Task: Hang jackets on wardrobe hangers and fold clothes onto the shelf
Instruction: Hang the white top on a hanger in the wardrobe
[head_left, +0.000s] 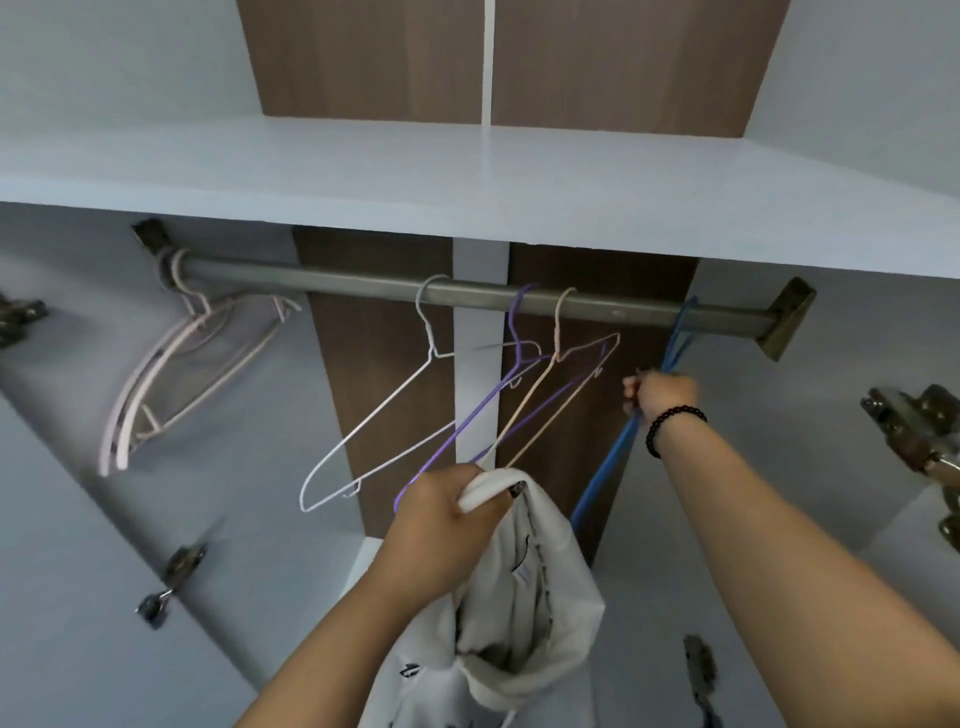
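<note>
A white jacket (524, 597) hangs down at the bottom centre, and my left hand (441, 514) grips it by the collar. Higher up on the right, my right hand (660, 395) grips a blue wire hanger (605, 467) just under its hook, which is over the grey metal rail (363, 283). On the same rail hang a white wire hanger (384, 421), a purple wire hanger (514, 384) and a beige wire hanger (558, 384), all bare. Above the rail runs a pale shelf (467, 176).
A bunch of pink plastic hangers (176, 374) hangs at the rail's left end. Metal door hinges (914, 421) stick out on the right side and hinges (171, 582) on the left. The wardrobe back is brown with a white strip.
</note>
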